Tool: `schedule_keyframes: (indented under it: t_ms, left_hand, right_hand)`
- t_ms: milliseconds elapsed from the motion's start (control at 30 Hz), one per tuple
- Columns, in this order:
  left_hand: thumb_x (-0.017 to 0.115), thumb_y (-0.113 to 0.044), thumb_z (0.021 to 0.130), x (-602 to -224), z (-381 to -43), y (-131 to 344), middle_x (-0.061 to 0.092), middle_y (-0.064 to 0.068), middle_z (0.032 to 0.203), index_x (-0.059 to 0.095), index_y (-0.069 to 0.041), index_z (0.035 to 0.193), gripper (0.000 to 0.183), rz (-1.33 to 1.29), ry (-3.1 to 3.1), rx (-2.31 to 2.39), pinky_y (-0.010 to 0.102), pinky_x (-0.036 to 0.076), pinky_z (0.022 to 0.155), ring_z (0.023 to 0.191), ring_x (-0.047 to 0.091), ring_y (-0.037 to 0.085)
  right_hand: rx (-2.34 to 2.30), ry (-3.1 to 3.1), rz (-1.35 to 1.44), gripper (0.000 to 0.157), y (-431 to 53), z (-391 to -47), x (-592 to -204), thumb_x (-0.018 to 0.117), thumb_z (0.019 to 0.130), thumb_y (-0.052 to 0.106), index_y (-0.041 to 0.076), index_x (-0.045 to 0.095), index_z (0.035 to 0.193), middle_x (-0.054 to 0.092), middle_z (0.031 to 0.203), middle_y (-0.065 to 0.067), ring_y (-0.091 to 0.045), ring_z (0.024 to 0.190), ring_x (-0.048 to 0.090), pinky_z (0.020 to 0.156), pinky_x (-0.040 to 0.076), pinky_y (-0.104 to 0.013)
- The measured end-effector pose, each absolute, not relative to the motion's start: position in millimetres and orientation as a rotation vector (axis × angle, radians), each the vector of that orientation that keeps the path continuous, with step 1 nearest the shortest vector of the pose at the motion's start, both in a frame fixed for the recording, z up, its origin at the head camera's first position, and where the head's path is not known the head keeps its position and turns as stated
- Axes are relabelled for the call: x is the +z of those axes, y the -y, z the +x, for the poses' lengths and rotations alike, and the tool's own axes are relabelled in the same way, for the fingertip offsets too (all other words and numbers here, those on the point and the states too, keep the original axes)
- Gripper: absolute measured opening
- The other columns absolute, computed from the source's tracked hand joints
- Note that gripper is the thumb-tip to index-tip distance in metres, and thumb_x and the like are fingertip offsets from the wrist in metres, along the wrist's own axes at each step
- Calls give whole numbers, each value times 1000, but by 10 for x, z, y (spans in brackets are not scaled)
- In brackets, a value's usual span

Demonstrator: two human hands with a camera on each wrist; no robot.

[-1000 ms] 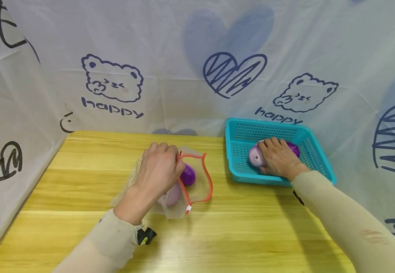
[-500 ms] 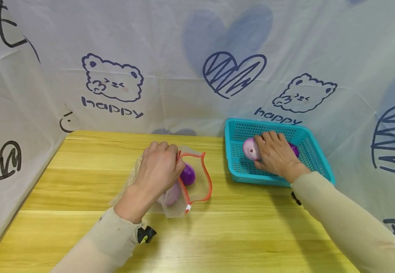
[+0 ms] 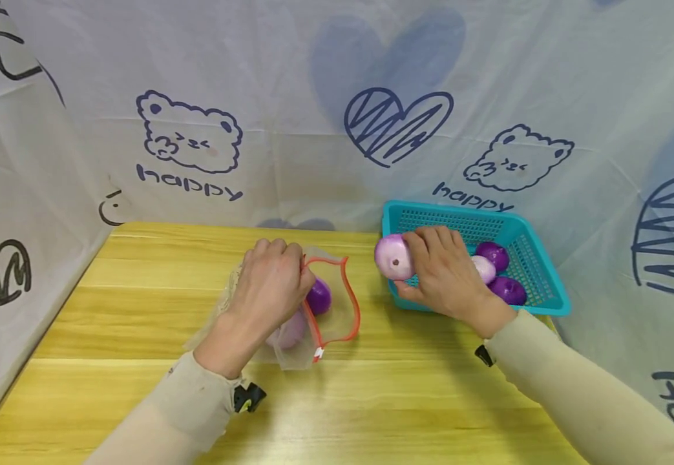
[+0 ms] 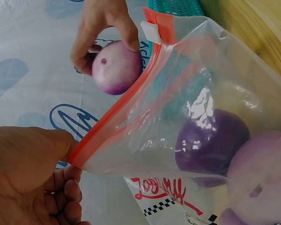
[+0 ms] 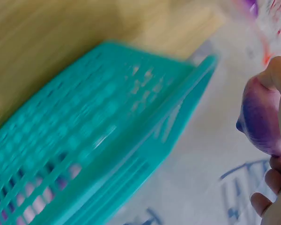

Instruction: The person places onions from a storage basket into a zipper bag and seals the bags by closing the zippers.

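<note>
My left hand (image 3: 269,290) pinches the red zip edge of a clear zip bag (image 4: 131,150) and keeps its mouth open to the right. Inside the bag lie a glossy dark purple onion (image 4: 213,140) and a paler pink one (image 4: 257,183). My right hand (image 3: 450,278) grips a pale pink-purple onion (image 3: 393,257) between thumb and fingers, over the left rim of a turquoise basket (image 3: 459,208). In the left wrist view this onion appears just beyond the bag's mouth. Its pointed tip shows in the right wrist view.
In the basket remain two dark purple onions (image 3: 508,290) and a pale one (image 3: 484,268), partly behind my right hand. A white slider (image 3: 318,353) sits on the zip's near end. Behind the wooden table (image 3: 371,400) hangs a printed white cloth (image 3: 290,168).
My right hand has lifted the pale onion from inside the basket and moved left to its rim, uncovering the other onions. My left hand and the bag have stayed nearly still.
</note>
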State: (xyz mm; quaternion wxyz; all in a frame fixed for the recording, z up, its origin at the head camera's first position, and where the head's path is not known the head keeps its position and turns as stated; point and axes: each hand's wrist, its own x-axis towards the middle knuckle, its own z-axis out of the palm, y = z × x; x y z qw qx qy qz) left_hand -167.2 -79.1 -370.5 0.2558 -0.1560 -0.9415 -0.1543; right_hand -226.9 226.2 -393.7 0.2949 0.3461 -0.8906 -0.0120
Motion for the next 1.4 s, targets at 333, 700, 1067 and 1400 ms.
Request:
schedule_keyframes:
  t_ms: [333,700,1067,1400]
  left_hand:
    - [54,-18,83,-3574,-1686,777,48,6,66,48,-11,67,19,-363,2594,-487,40,38,64,66,45,30]
    - [55,-22,89,-3494,-1634,671,50,4,68,51,-10,70,23,-375,2632,-544,40,39,68,70,48,29]
    - [53,-20,87,-3422,-1650,711,53,4,71,53,-12,70,19,-290,2617,-644,40,40,76,75,50,29]
    - [52,-19,83,-3378,-1628,779,49,6,72,49,-12,69,16,-222,2603,-675,42,40,75,77,47,29]
  right_hand:
    - [77,2161,1098,71,-1669,-1929,-3923,61,76,53,3,50,125,53,113,-17,-36,101,49,88,39,-49]
    - [-111,2130,1053,53,-1240,-1904,-4081,54,91,46,6,53,124,57,122,-14,-34,110,53,88,42,-45]
    - [-43,2292,962,22,-1389,-1906,-4142,58,93,34,13,58,97,57,100,-6,-29,90,51,75,37,-42]
    - [266,2683,635,18,-1583,-1741,-4178,63,84,28,15,58,73,51,68,3,-18,64,49,60,42,-34]
